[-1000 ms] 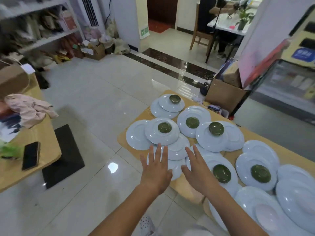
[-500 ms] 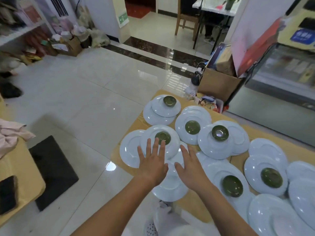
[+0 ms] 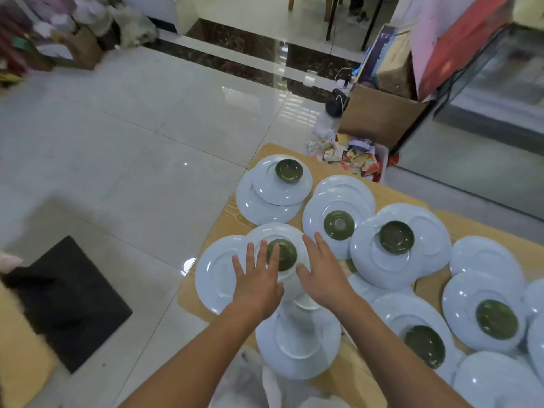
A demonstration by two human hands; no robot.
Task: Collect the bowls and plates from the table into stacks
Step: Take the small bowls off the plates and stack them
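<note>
Several white plates lie overlapping on a light wooden table (image 3: 226, 219), several of them carrying a small green bowl. My left hand (image 3: 257, 282) hovers with straight, spread fingers over the near-left green bowl (image 3: 284, 254), its fingertips across the bowl's left side. That bowl sits on a white plate (image 3: 282, 231) which overlaps another plate (image 3: 215, 269) to the left. My right hand (image 3: 322, 275) is spread just right of the bowl, above the plate's right rim. Neither hand holds anything. Whether the fingers touch the dishes is unclear.
More plates with green bowls: far left (image 3: 289, 171), centre (image 3: 338, 225), right of centre (image 3: 396, 237), near right (image 3: 424, 346), far right (image 3: 497, 319). A plate (image 3: 297, 346) overhangs the near table edge. Cardboard box (image 3: 379, 119) and litter bin (image 3: 353, 157) stand beyond the table.
Both hands have moved forward from the near plates to either side of the near-left green bowl. The camera has tilted down and closer to the table.
</note>
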